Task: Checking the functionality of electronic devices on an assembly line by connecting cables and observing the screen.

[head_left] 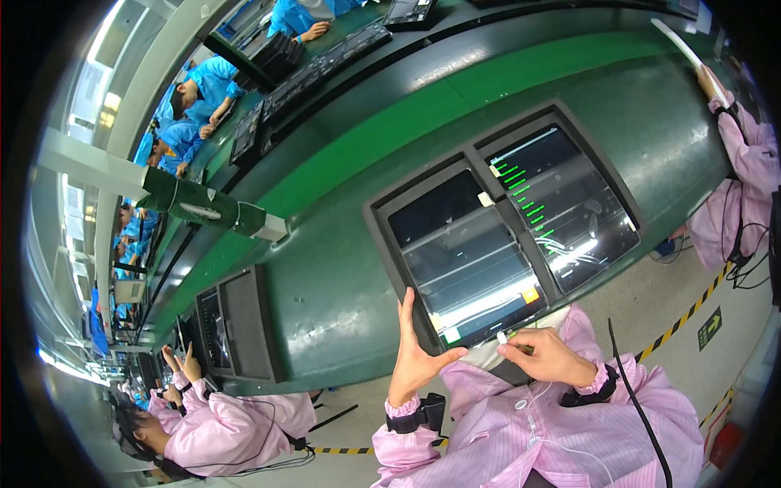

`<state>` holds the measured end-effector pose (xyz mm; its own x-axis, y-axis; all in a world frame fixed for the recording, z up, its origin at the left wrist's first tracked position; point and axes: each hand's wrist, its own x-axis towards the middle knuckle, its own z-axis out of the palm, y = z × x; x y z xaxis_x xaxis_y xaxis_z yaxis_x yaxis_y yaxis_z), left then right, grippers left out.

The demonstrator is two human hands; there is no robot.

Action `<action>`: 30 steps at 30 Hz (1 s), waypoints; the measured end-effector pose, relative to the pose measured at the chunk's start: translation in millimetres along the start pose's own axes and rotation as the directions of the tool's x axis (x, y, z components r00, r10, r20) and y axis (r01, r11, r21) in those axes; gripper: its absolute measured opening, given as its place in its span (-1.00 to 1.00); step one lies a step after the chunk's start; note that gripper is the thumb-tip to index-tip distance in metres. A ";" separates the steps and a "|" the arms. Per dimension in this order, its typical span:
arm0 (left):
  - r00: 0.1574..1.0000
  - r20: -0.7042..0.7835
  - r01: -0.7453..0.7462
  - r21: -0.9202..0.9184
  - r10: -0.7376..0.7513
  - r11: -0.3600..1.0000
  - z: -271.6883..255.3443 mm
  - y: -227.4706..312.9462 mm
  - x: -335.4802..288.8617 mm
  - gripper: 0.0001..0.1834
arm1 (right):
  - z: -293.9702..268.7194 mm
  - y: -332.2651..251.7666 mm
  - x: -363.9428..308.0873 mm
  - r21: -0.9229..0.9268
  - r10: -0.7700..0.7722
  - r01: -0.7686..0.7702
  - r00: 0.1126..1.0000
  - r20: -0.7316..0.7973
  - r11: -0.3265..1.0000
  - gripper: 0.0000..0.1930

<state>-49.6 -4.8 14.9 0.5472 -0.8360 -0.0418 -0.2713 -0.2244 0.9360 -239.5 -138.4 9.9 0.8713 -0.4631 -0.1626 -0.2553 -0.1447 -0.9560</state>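
Observation:
Two dark tablets lie side by side in a black two-slot tray in front of me. The left tablet [472, 252] has a dark glossy screen with small yellow, green and white stickers. Green lines of text glow on the right tablet [565, 207]. My left hand [415, 358] is open at the tray's near left corner, its thumb stretched along the left tablet's near edge. My right hand [549, 356] pinches a small white plug [502, 337] against that same edge. Whether the plug is seated in the tablet cannot be seen. A thin white cable hangs below my right hand.
The tray [382, 232] rests on a green workbench [325, 285]. Another black tray [248, 325] stands farther left, beside a person in pink [236, 431]. A wrapped post [211, 207] rises at the bench's far side. Another pink sleeve [744, 146] is at the right.

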 end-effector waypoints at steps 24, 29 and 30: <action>0.977 -0.203 -0.033 0.177 0.069 0.984 21.4 -1.2 -12.9 0.18 | -1.5 17.1 0.9 0.039 0.001 -0.004 0.996 0.090 0.999 -0.82; 0.980 -0.200 -0.024 -0.028 0.018 0.999 20.7 -5.6 -9.7 0.08 | -3.2 9.1 -19.6 -0.063 0.231 -0.231 0.836 0.498 0.971 -0.84; 0.977 -0.204 -0.072 -0.025 0.065 0.997 19.9 -4.4 -7.2 -0.04 | -12.8 4.1 -20.0 -0.066 0.236 -0.235 0.832 0.503 0.970 -0.84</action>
<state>-68.2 -7.7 4.1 0.6783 -0.7291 0.0916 -0.2900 -0.1510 0.9450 -263.2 -140.9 12.3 0.8750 0.0202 -0.4836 -0.4802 -0.0890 -0.8726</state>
